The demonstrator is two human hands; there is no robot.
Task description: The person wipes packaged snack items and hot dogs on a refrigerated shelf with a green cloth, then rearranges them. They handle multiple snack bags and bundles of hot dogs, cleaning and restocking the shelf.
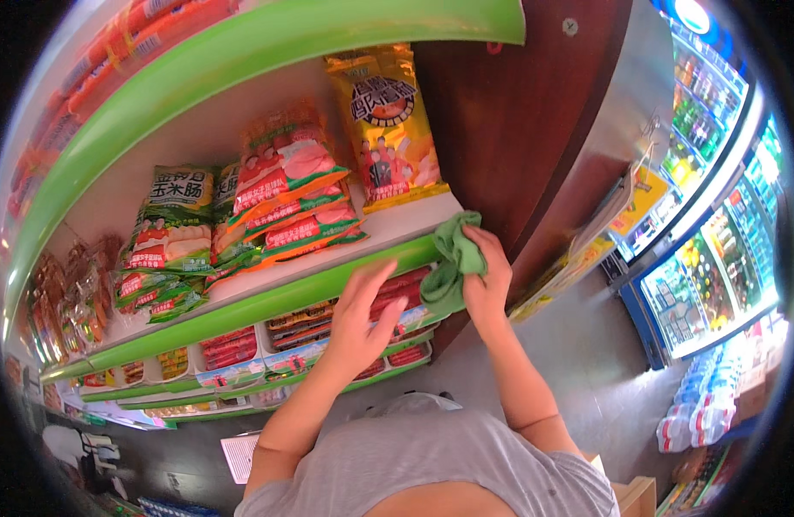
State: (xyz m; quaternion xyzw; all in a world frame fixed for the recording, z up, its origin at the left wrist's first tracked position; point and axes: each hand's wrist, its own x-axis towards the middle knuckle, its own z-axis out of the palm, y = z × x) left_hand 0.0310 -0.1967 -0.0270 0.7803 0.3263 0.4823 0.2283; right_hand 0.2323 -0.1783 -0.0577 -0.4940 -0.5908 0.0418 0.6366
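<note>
My right hand (488, 274) grips a crumpled green cloth (458, 265) at the right end of a shelf's green front strip (242, 307). The cloth drapes over that edge, beside the dark wooden side panel (500, 148). My left hand (366, 316) hovers in front of the strip, fingers apart, with nothing in it. On the white shelf board (407, 216) stands a yellow sausage packet (387, 129), behind the cloth. To its left lies a pile of red and orange sausage packets (293, 194). Green packets of corn sausages (174, 220) are further left.
Clear-wrapped snacks (80, 291) fill the shelf's far left. Below, white bins (229, 355) hold small packed snacks. Another green shelf edge (293, 45) curves overhead. Lit drinks coolers (707, 284) and shrink-wrapped water bottles (700, 394) stand at right. A white stool-like object (241, 455) is low left.
</note>
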